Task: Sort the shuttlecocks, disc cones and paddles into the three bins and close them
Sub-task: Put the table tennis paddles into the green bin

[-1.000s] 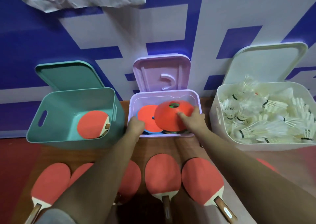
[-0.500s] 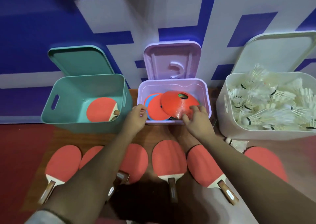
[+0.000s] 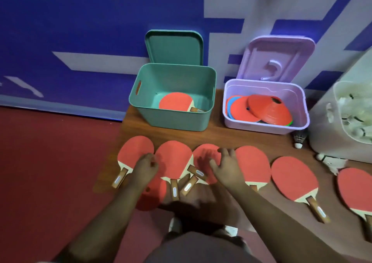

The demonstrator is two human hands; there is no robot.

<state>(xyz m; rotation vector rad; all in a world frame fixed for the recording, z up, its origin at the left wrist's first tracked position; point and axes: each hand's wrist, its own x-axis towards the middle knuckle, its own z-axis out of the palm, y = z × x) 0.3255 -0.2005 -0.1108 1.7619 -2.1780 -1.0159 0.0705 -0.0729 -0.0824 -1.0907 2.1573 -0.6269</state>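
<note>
Several red paddles lie in a row on the wooden table, among them the leftmost paddle (image 3: 135, 151), a second paddle (image 3: 174, 159) and a third paddle (image 3: 205, 152). My left hand (image 3: 145, 167) hovers with loosely curled fingers between the first two, holding nothing I can see. My right hand (image 3: 226, 165) is spread above the third paddle. The green bin (image 3: 175, 120) holds one paddle (image 3: 177, 102). Orange and blue disc cones (image 3: 267, 109) fill the purple bin (image 3: 261, 127). The white bin (image 3: 322, 140) at the right edge holds shuttlecocks.
All three lids stand open against the blue and white wall. Two loose shuttlecocks (image 3: 299, 139) (image 3: 330, 160) lie by the white bin. More paddles (image 3: 293, 178) (image 3: 356, 189) lie to the right. An orange piece (image 3: 154, 195) pokes out at the table's front edge, above red floor.
Both hands have left the purple bin, with the orange cone now lying inside it, and come down over the paddle row. The view has swung left.
</note>
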